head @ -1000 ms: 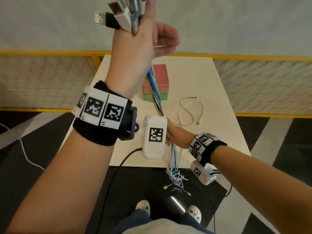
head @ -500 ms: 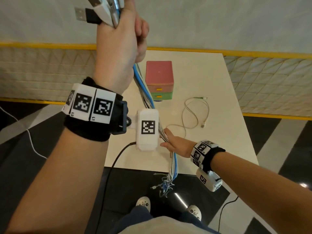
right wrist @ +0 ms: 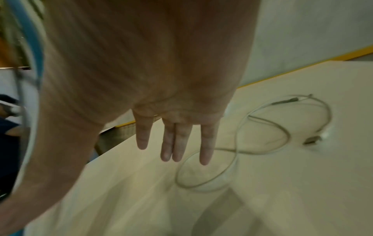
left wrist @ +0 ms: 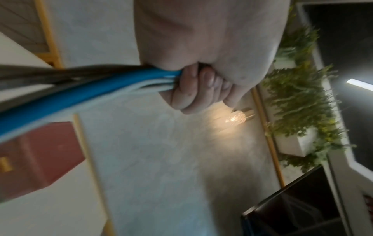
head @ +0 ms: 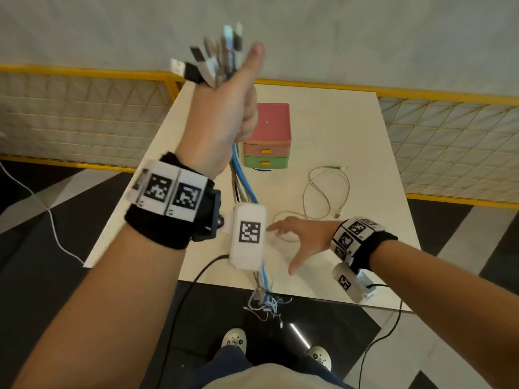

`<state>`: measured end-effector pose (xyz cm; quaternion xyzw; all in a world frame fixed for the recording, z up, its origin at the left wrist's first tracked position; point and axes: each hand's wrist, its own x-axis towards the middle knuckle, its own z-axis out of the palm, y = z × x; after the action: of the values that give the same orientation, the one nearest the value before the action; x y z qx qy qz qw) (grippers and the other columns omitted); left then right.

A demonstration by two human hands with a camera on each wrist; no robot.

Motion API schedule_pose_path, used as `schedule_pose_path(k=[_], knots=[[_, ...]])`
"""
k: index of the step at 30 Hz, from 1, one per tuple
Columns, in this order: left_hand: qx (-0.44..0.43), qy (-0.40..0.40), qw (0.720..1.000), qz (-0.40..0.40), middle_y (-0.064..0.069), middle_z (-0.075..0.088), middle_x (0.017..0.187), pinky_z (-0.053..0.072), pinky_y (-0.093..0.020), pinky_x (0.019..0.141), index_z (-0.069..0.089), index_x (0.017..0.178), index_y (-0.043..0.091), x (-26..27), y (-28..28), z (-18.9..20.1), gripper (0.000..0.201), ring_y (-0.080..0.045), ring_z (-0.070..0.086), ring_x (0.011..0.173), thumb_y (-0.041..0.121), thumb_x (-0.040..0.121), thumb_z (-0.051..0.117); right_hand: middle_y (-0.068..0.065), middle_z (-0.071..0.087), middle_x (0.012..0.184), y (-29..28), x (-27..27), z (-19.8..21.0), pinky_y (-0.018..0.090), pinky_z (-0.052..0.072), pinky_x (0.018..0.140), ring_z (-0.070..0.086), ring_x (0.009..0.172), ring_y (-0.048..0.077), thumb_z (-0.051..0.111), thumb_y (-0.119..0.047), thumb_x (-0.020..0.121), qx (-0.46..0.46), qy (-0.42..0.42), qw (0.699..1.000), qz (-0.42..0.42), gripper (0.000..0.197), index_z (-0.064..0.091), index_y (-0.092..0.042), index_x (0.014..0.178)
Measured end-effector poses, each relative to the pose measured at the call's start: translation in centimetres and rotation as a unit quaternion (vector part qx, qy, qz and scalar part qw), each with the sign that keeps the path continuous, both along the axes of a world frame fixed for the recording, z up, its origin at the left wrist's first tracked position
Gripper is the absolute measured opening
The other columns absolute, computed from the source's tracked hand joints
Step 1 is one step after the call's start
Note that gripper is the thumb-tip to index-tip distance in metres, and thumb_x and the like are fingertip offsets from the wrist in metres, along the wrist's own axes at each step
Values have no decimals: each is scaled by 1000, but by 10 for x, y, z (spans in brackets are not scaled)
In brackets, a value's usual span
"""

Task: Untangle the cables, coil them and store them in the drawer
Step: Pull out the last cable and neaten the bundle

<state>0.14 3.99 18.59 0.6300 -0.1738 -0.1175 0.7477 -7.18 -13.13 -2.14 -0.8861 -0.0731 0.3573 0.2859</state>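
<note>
Nothing looks coiled or stored yet: the left hand (head: pixel 224 113) clenches the cable bundle (head: pixel 244 186) aloft, the right hand (head: pixel 302 238) hovers released over the bench (head: pixel 351 130), drawers (head: pixel 266 155) closed.

We seem to stand in a fenced test or demo bay inside an office-like interior, not a home. A plain white table (head: pixel 323 130) fills the centre, ringed by a yellow-framed mesh barrier (head: pixel 84 119) along the upper frame. Glossy black-and-white floor (head: pixel 491 234) shows at the lower corners. In the left wrist view, planters of greenery (left wrist: pixel 298 102) and a bare bulb (left wrist: pixel 236 119) appear at right.
</note>
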Motion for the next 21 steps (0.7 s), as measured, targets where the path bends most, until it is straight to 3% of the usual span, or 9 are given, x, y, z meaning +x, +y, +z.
schedule_pose_path(k=[3, 5, 8, 11, 13, 14, 16, 18, 21], knots=[[54, 24, 998, -3, 10, 25, 42, 17, -21, 39, 31, 54, 23, -2, -14, -31, 52, -9, 19, 35, 33, 99, 54, -1, 49, 115, -35, 10, -7, 34, 43, 100, 54, 107, 19, 72, -34, 81, -56, -121, 988, -80, 45, 55, -21, 120], [81, 51, 995, -6, 9, 27, 42, 18, -24, 40, 34, 54, 24, -2, -22, -49, 51, -10, 21, 37, 36, 100, 52, 4, 53, 116, -59, 16, -13, 36, 48, 90, 59, 99, 25, 57, -12, 89, -148, -171, 962, -150, 23, 58, -18, 111], [107, 70, 992, 16, 10, 31, 40, 29, -23, 45, 36, 43, 27, 1, -30, -68, 60, -9, 30, 39, 41, 100, 49, 10, 49, 123, -90, 15, -20, 40, 49, 88, 58, 101, 33, 52, 2, 85, -269, -147, 937, -166, 39, 51, -13, 121], [145, 45, 988, 40, 3, 46, 45, 47, -30, 66, 42, 39, 21, 3, -36, -79, 67, -12, 49, 51, 44, 101, 43, 12, 47, 127, -107, 7, -33, 37, 46, 94, 57, 106, 33, 49, -1, 86, -269, -94, 947, -151, 38, 52, -11, 123], [118, 65, 990, 50, -2, 51, 49, 51, -35, 67, 44, 39, 20, 4, -38, -84, 67, -17, 53, 55, 43, 102, 42, 12, 48, 125, -110, 2, -41, 34, 46, 92, 56, 105, 32, 49, -2, 87, -264, -105, 946, -158, 34, 53, -9, 120], [98, 78, 991, 49, -4, 50, 50, 49, -33, 58, 45, 41, 18, 4, -39, -86, 66, -17, 51, 52, 43, 102, 41, 13, 48, 123, -109, 0, -44, 34, 46, 90, 56, 104, 32, 49, -1, 87, -266, -121, 943, -161, 32, 53, -7, 118], [94, 88, 991, 44, -6, 42, 52, 33, -25, 43, 44, 49, 14, 4, -41, -88, 62, -15, 39, 42, 47, 101, 41, 15, 50, 118, -107, -2, -49, 34, 45, 87, 54, 103, 31, 48, 2, 87, -264, -148, 939, -163, 26, 54, -3, 112], [96, 93, 990, 34, -1, 34, 48, 19, -21, 40, 45, 55, 14, 4, -41, -88, 58, -11, 27, 37, 49, 101, 39, 15, 51, 114, -107, -3, -55, 30, 41, 81, 53, 102, 30, 48, -1, 89, -259, -158, 939, -163, 21, 55, -2, 108], [93, 84, 992, 25, 8, 30, 40, 15, -20, 38, 53, 61, 13, 6, -40, -87, 57, -6, 22, 32, 48, 102, 36, 12, 54, 113, -107, -6, -61, 29, 41, 83, 52, 103, 29, 46, -12, 95, -263, -169, 937, -156, 17, 57, -7, 108]])
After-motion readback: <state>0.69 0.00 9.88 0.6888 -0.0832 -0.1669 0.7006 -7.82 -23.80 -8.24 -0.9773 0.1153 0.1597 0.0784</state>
